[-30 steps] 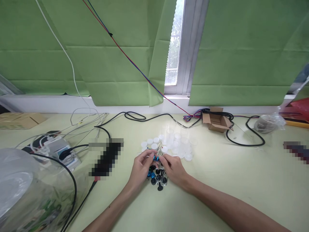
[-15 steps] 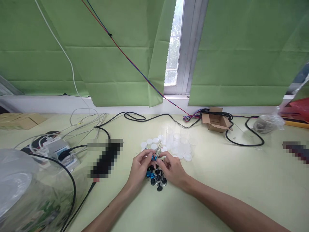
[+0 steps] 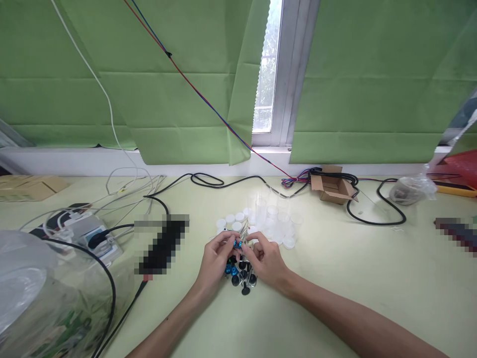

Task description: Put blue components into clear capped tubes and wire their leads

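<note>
- Two hands at work, center: one left hand (image 3: 214,257), one right hand (image 3: 271,262).
- One small blue piece (image 3: 237,244) at the fingertips.
- At least two more blue parts (image 3: 233,270) on the near side, some possibly hidden.
- At least five black-headed parts (image 3: 245,289) piled beside them.
- At least six white caps (image 3: 230,219), mostly far left of the hands.
- Several clear cups (image 3: 260,211) on the far side, overlapping too much for a firm count.
- Two cardboard boxes: one open box (image 3: 331,195) far right, one tan carton (image 3: 28,190) far left.
- One clear bag (image 3: 409,191), far right.
</note>
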Motion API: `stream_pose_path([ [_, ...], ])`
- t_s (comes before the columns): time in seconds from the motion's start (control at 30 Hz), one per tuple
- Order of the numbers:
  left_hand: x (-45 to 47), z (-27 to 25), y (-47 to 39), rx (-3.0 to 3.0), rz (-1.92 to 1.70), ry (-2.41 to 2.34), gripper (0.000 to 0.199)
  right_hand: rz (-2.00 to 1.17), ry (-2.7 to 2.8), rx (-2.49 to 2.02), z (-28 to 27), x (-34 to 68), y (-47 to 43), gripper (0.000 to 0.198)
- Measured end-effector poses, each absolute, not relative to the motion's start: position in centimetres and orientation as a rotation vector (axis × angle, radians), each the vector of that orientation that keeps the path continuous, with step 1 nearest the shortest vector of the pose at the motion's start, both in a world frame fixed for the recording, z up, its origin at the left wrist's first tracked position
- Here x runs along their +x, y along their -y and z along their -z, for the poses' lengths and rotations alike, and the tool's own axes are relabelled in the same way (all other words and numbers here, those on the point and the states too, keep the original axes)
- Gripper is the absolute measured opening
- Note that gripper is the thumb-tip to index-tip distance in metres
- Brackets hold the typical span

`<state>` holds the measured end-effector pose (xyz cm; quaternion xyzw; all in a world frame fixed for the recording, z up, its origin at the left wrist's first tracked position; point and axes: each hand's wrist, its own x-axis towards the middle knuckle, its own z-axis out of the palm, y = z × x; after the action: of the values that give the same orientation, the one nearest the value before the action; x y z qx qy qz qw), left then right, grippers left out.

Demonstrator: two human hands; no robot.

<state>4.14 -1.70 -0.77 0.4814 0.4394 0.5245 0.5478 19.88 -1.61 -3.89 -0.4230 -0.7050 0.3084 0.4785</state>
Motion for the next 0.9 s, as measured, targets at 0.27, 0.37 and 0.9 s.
stream_pose_path([
  [0.27,4.20,0.75,1.76,1.118,-1.254,-1.050,0.024,-0.752,1.767,-1.045,4.15,19.82,1.52,0.017],
  [0.37,4.16,0.87,1.75,1.142,-1.230,-1.031,0.022,-0.752,1.764,-1.055,4.17,19.79,1.46,0.022],
  [0.9,4.20,0.46,1.84,1.104,-1.261,-1.041,0.025,-0.727,1.778,-1.038,3.87,19.89,1.69,0.020],
])
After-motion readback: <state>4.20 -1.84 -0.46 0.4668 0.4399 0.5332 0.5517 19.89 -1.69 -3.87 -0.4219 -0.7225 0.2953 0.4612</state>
